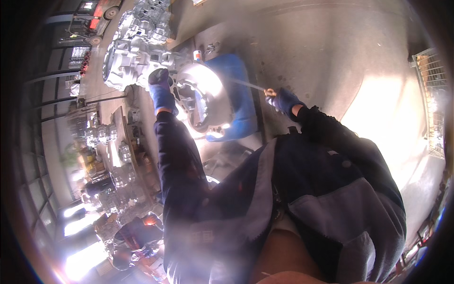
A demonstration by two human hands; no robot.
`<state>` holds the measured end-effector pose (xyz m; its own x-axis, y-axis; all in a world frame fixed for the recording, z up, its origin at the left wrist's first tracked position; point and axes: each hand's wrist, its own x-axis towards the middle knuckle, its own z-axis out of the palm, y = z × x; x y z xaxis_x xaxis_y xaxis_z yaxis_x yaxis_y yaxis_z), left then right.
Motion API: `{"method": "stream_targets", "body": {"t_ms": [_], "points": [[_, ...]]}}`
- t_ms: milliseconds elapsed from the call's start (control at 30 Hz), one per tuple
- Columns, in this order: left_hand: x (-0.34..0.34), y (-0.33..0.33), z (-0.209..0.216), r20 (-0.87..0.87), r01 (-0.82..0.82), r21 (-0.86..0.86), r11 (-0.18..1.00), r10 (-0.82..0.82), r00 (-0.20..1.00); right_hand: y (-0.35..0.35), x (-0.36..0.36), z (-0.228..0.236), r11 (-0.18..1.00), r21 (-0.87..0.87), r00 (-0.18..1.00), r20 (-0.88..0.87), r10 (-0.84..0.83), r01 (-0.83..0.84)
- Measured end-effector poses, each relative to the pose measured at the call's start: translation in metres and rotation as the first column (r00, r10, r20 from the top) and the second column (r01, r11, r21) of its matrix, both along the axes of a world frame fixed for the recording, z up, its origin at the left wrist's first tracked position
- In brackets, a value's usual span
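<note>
A round, hollow cast-metal housing point(215, 97), shiny and bright with glare, stands in front of me beside a blue plastic container point(241, 90). My left hand point(163, 92), in a blue-purple glove with dark fingers, is closed at the housing's left edge; its fingers look wrapped over the rim. To the right of the container, my gloved right hand point(285, 102) grips a long, thin metal tool point(255, 87) by its brown handle. Its narrow shaft points left toward the housing, and its far end is blurred by glare.
More cast-metal housings point(132, 61) crowd the upper left. A small white-and-orange container point(197, 55) stands behind the round housing. Another person point(137, 234) is among metal parts at lower left. A red vehicle point(98, 19) stands far left; a wire cage point(430, 94) is at right.
</note>
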<state>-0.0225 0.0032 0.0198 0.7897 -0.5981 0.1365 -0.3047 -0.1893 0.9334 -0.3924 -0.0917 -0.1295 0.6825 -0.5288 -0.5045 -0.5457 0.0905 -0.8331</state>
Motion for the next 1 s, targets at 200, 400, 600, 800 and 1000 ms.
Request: {"method": "stream_targets", "body": {"t_ms": [200,400,600,800,1000], "points": [[-0.009,-0.001,0.005,-0.047,-0.033,0.010,0.999,0.034,0.998,0.006,-0.004,0.027,0.998,0.026,0.995,-0.078,0.062,-0.060],[-0.016,-0.001,0.009,-0.034,-0.076,0.069,0.995,0.078,0.996,0.008,-0.016,0.035,0.979,-0.026,0.971,-0.138,0.195,-0.200],[-0.018,-0.001,0.008,-0.010,-0.040,0.027,0.999,0.041,0.999,0.024,-0.026,0.019,0.893,-0.324,0.950,-0.108,0.293,-0.312],[-0.014,-0.003,0.007,0.026,-0.049,0.052,0.997,0.047,0.999,0.025,-0.037,0.030,0.963,-0.122,0.960,-0.177,0.216,-0.239],[-0.015,0.000,0.006,-0.019,-0.004,-0.011,1.000,0.004,1.000,0.033,-0.051,0.061,0.955,-0.084,0.933,-0.253,0.255,-0.284]]}}
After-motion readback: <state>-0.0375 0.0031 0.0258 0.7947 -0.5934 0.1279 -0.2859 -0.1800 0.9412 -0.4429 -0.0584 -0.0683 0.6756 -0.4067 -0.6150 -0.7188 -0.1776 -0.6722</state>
